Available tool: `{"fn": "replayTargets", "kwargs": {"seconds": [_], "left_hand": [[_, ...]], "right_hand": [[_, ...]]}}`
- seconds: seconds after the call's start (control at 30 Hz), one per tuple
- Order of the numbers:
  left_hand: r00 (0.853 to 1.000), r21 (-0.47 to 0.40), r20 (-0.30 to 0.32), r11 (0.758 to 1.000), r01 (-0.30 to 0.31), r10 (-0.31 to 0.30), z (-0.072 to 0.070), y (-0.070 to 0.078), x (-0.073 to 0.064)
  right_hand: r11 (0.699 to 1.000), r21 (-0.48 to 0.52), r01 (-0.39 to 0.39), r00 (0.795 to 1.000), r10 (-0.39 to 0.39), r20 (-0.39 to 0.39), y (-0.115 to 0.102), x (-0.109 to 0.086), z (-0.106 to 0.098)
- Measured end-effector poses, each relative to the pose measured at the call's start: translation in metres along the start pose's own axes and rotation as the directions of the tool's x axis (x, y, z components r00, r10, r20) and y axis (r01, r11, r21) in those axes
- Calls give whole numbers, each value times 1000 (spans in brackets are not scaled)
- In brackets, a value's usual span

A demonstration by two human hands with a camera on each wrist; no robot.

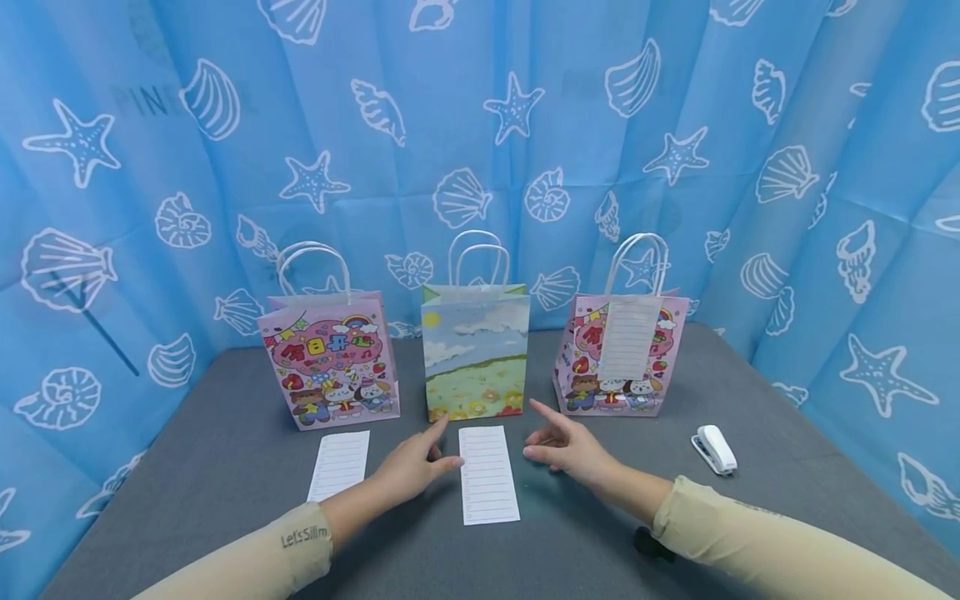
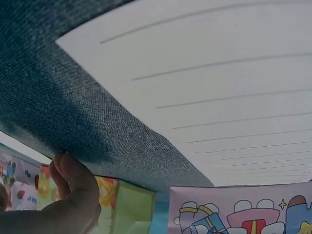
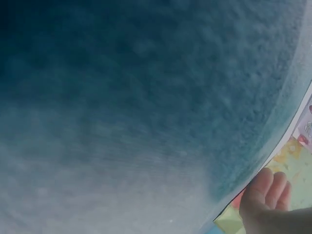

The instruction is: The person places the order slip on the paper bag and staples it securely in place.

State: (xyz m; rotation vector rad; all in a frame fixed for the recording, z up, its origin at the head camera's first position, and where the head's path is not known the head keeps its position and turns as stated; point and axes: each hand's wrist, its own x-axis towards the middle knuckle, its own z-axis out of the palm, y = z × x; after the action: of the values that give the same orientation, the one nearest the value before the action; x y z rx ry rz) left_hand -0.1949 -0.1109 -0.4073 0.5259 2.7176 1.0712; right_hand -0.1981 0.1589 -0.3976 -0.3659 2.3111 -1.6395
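Observation:
A lined white paper list (image 1: 489, 477) lies on the grey table between my two hands. My left hand (image 1: 408, 468) is at its left side, index finger stretched towards the middle bag's base and thumb at the sheet's edge. To the right of the sheet and apart from it, my right hand (image 1: 573, 452) points its index finger forward, holding nothing. Behind the sheet stands a paper gift bag with a meadow print (image 1: 476, 354) and white handles. Another lined list (image 1: 339, 464) lies left of my left hand, partly hidden by the forearm; it looms large in the left wrist view.
A pink cartoon gift bag (image 1: 330, 362) stands at the left. At the right, a similar pink bag (image 1: 583, 379) has a lined list (image 1: 628, 340) on its front. A white stapler (image 1: 715, 450) lies at the right. A small black object (image 1: 651, 545) is partly under my right sleeve.

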Motion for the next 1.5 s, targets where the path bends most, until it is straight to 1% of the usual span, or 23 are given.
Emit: {"fn": "replayTargets", "kwargs": {"seconds": [0.1, 0.23, 0.37, 0.47, 0.53, 0.6, 0.67, 0.73, 0.83, 0.97, 1.03, 1.17, 1.23, 1.37, 1.5], "left_hand": [[1000, -12, 11, 1000, 15, -14, 0, 0, 0], [998, -7, 36, 999, 50, -50, -1, 1, 1], [993, 8, 77, 996, 84, -85, -2, 0, 6], [990, 28, 103, 995, 95, -98, -1, -2, 11], [989, 62, 112, 994, 86, -93, 0, -4, 14], [989, 104, 119, 992, 75, -87, 0, -6, 16], [989, 147, 122, 987, 62, -81, 1, -7, 17], [989, 177, 126, 982, 60, -83, 2, -8, 18], [986, 203, 133, 977, 72, -100, 2, -9, 18], [979, 219, 145, 970, 107, -141, 3, -7, 23], [976, 226, 152, 966, 121, -158, 4, -6, 27], [969, 232, 165, 963, 141, -181, 2, -6, 34], [966, 236, 174, 961, 147, -190, 1, -6, 36], [963, 249, 186, 957, 145, -195, -2, -3, 36], [963, 259, 188, 956, 139, -191, -2, -3, 36]], "right_hand": [[1000, -24, -13, 999, 14, 29, 1, 4, 4], [996, -77, -49, 997, 53, 61, 2, 10, 7], [987, -121, -107, 991, 116, 69, 0, 16, 9], [974, -181, -140, 986, 154, 64, -2, 23, 10], [964, -230, -134, 985, 155, 73, -3, 28, 12], [953, -284, -109, 986, 140, 93, -3, 33, 14], [944, -320, -77, 986, 121, 118, -2, 37, 16], [935, -349, -64, 984, 117, 134, -1, 40, 18], [924, -380, -51, 981, 118, 154, 0, 42, 18], [914, -406, -28, 977, 112, 183, 1, 45, 18], [906, -423, -33, 975, 122, 185, 1, 46, 18], [891, -446, -90, 971, 178, 159, 0, 50, 16], [885, -454, -102, 969, 191, 154, 0, 51, 16], [878, -468, -102, 969, 195, 154, -1, 52, 16], [871, -481, -100, 968, 198, 156, -3, 52, 16]]}}
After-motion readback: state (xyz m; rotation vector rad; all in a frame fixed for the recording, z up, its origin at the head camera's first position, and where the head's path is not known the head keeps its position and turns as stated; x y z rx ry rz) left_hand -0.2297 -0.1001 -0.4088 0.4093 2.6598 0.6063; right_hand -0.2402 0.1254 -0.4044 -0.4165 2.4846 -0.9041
